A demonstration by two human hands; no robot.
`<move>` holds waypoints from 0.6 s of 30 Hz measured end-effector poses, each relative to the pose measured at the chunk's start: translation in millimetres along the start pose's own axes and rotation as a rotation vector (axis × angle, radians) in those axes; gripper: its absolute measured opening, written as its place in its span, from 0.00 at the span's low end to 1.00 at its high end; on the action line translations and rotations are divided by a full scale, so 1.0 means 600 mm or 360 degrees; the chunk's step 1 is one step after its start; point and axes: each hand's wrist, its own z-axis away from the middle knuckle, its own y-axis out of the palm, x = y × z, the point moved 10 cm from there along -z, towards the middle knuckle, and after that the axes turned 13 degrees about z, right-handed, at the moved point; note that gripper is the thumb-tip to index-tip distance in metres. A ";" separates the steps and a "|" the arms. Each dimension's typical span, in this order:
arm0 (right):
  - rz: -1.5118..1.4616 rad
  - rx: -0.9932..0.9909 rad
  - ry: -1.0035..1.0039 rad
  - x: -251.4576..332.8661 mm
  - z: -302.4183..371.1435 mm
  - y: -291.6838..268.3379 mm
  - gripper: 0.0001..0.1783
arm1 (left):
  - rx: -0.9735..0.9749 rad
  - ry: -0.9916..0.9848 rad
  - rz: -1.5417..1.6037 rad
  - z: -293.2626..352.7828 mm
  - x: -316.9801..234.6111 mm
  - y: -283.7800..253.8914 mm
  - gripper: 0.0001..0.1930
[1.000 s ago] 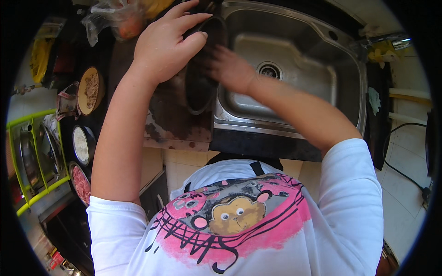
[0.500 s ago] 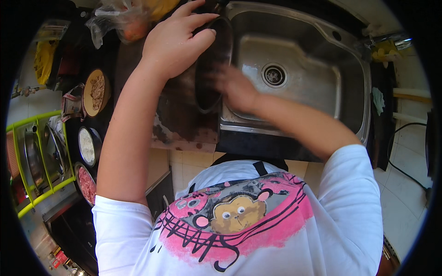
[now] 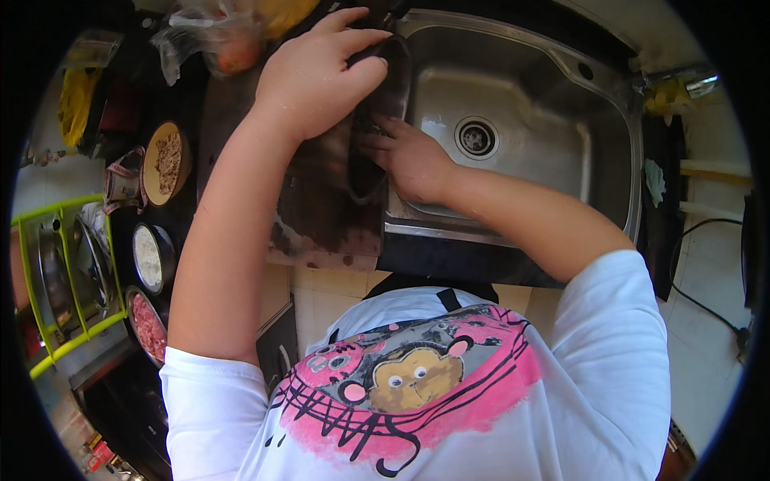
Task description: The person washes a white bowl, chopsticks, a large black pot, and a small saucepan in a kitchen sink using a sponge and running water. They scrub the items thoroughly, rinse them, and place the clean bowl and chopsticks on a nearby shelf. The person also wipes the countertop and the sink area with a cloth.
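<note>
A dark metal pot leans on its side at the sink's left edge, its mouth turned toward the basin. My left hand lies over its upper side, with thumb and fingers spread at the rim, steadying it. Inside the mouth, the fingers of my right hand reach in, stretched and slightly apart; their tips are in shadow against the inner wall. I cannot see anything held in the right hand. Beneath the pot is a wet brown board.
A steel sink with a round drain is on the right. At left stand a yellow bowl of brown crumbly food, a bowl of white food and pink minced meat. A green rack and clear plastic bag lie beyond.
My right hand was smeared by motion inside the pot and now shows sharply, its fingers stretched. My left hand and the pot have shifted slightly right in the picture.
</note>
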 end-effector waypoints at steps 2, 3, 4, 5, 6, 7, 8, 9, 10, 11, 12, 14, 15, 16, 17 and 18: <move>0.0422 0.0013 -0.0080 -0.033 -0.013 -0.002 0.19 | 0.0032 -0.0044 -0.0022 0.004 -0.002 0.004 0.21; 0.0629 0.0015 -0.0103 -0.049 -0.023 -0.006 0.19 | 0.0034 -0.0006 -0.0029 0.002 -0.006 0.006 0.21; 0.0804 0.0073 -0.0171 -0.056 -0.035 -0.020 0.19 | 0.0012 -0.0005 -0.0023 0.005 -0.005 0.003 0.21; 0.0986 0.0129 -0.0246 -0.068 -0.052 -0.047 0.18 | -0.0019 -0.0004 -0.0017 0.006 -0.002 0.000 0.21; 0.1168 0.0184 -0.0315 -0.072 -0.060 -0.056 0.18 | -0.0044 0.0001 -0.0013 0.005 0.001 -0.003 0.21; 0.1074 0.0097 -0.0190 -0.072 -0.059 -0.054 0.18 | -0.0046 -0.0008 -0.0026 0.002 0.004 -0.002 0.22; 0.0888 0.0108 -0.0142 -0.061 -0.050 -0.036 0.18 | -0.0048 -0.0018 -0.0040 -0.002 0.006 0.000 0.22; 0.0717 0.0131 -0.0084 -0.052 -0.033 -0.017 0.18 | -0.0052 -0.0012 -0.0040 -0.009 0.008 0.003 0.22; 0.0541 0.0147 -0.0030 -0.050 -0.022 -0.006 0.18 | -0.0042 -0.0027 -0.0039 -0.012 0.008 0.005 0.22; 0.0493 0.0052 -0.0072 -0.056 -0.025 -0.011 0.17 | -0.0033 -0.0042 -0.0039 -0.015 0.007 0.007 0.22; 0.0706 0.0138 -0.0138 -0.062 -0.034 -0.016 0.16 | -0.0013 -0.0062 -0.0045 -0.015 0.006 0.009 0.23; 0.1108 0.0312 -0.0292 -0.067 -0.062 -0.051 0.16 | -0.0009 -0.0110 -0.0065 -0.011 0.022 0.009 0.23; 0.1131 0.0241 -0.0349 -0.065 -0.065 -0.071 0.17 | -0.0012 -0.0114 -0.0070 -0.013 0.025 0.009 0.23; 0.0969 0.0121 -0.0231 -0.071 -0.059 -0.071 0.17 | -0.0006 -0.0120 -0.0058 -0.015 0.023 0.010 0.23; 0.0808 0.0000 -0.0116 -0.075 -0.046 -0.047 0.18 | 0.0000 -0.0126 -0.0046 -0.017 0.020 0.012 0.23; 0.0648 -0.0122 0.0001 -0.084 -0.032 -0.025 0.19 | 0.0006 -0.0131 -0.0034 -0.022 0.019 0.014 0.23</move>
